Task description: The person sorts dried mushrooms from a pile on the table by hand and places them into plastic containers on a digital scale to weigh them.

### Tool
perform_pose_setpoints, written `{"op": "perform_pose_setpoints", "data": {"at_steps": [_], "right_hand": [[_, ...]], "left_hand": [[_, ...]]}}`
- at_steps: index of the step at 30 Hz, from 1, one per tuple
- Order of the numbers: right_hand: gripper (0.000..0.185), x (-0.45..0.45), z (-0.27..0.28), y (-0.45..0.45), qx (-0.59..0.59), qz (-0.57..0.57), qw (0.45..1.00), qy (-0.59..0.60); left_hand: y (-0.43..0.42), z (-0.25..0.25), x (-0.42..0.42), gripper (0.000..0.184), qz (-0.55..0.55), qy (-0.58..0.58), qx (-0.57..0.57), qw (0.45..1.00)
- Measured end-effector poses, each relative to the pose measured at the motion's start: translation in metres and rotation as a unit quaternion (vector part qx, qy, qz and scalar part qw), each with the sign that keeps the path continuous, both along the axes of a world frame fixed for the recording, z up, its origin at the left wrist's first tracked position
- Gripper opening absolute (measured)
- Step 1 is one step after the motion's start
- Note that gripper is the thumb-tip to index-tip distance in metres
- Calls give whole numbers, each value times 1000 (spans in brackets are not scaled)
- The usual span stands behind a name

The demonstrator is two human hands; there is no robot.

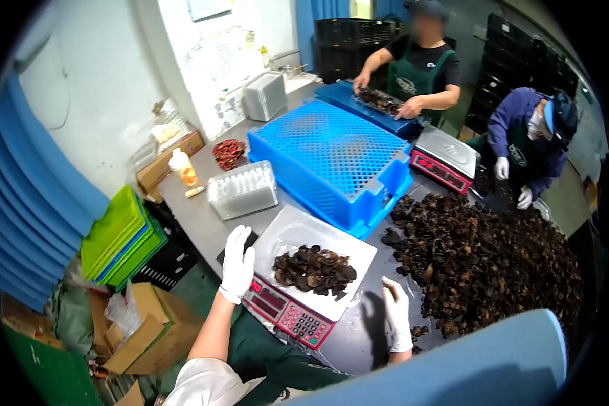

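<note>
Hands, two, white-gloved and apart: the left hand [238,265], raised and opened beside the red-trimmed scale [292,317]; the right hand [396,314], loosely opened above the table [367,331], near the dark heap [487,260]. Between the hands, dark curled pieces [314,271] are held in a clear tray [278,252] set on the scale's pan. Beyond the hands, stacked clear trays [242,191], an upturned blue crate [331,152] and a second scale [441,169] are placed, with two co-workers [419,68] stationed farther off.

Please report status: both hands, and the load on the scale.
Left hand open beside scale; right hand open, opposite side. Dark mushroom pieces in clear tray on scale. Blue crate close behind.
</note>
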State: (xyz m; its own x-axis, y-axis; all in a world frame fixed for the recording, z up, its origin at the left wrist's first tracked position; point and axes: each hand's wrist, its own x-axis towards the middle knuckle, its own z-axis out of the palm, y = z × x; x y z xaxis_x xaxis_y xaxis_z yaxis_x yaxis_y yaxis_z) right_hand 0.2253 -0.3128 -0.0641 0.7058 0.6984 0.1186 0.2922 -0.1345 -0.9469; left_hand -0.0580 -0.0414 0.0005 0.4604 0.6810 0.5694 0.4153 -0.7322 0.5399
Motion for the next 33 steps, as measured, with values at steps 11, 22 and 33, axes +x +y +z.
{"op": "perform_pose_setpoints", "data": {"at_steps": [11, 22, 33], "right_hand": [[44, -30, 4, 6, -77, 45, 986, 139], [45, 12, 12, 89, 55, 39, 998, -14], [52, 93, 25, 214, 108, 40, 971, 210]], "left_hand": [[6, -44, -20, 38, -7, 128, -129, 983], [42, -60, 44, 25, -92, -112, -405, 903], [174, -79, 153, 32, -22, -226, -460, 859]]}}
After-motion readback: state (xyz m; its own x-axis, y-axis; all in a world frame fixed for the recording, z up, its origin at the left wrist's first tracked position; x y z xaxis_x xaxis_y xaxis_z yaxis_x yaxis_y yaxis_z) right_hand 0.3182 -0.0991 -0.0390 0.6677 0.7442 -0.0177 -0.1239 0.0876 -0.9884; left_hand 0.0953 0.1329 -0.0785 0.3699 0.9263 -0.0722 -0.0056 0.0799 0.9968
